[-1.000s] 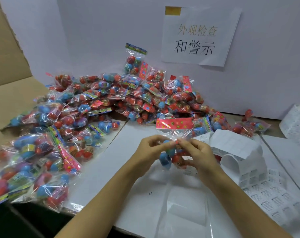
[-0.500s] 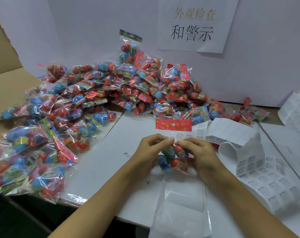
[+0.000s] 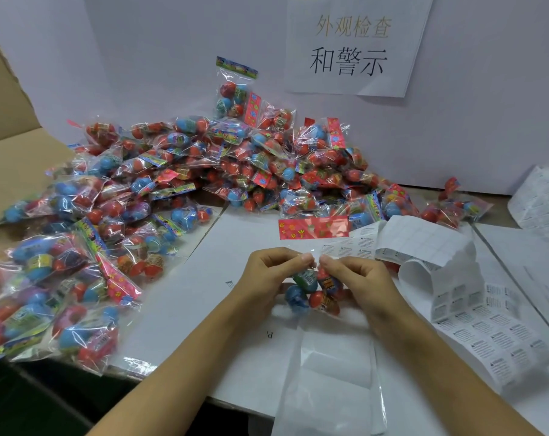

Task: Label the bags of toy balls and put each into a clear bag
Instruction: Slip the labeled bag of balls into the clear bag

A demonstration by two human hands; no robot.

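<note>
I hold one bag of toy balls point(image 3: 314, 287) with a red flowered header card point(image 3: 313, 227) upright over the white table. My left hand point(image 3: 271, 272) and my right hand point(image 3: 358, 278) both pinch the clear film just above the balls, fingertips almost meeting. The blue, green and red balls hang below my fingers. A stack of empty clear bags point(image 3: 329, 372) lies flat right under the held bag, toward the table's front edge. A long strip of white warning labels point(image 3: 487, 335) trails off to the right.
A big heap of bagged toy balls point(image 3: 172, 184) covers the left and back of the table. A white wall with a paper sign point(image 3: 352, 45) stands behind. More label sheets point(image 3: 540, 196) sit at far right. A cardboard flap point(image 3: 2, 99) rises at left.
The held bag has come lower and nearer to me, now resting over the clear bags. Both hands keep their pinch on it.
</note>
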